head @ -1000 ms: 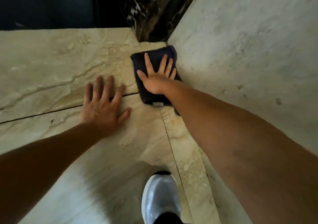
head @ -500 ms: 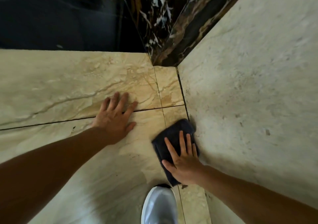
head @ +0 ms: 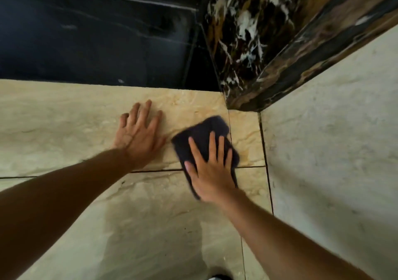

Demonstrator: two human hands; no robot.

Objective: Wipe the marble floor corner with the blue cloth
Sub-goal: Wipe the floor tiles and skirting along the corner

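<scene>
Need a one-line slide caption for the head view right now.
Right hand presses the blue cloth flat on the marble floor near the corner; left hand braces beside it.

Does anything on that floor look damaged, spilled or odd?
Nothing looks broken or spilled. The floor shows only natural veining and dark grout lines. The cloth is bunched and blurred under the right hand; the left hand lies flat beside it.

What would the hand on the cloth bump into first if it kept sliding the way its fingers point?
Probably the dark veined marble pillar at the corner. The right hand, flat on the blue cloth, points up-frame across bare floor; nothing else shows between.
</scene>
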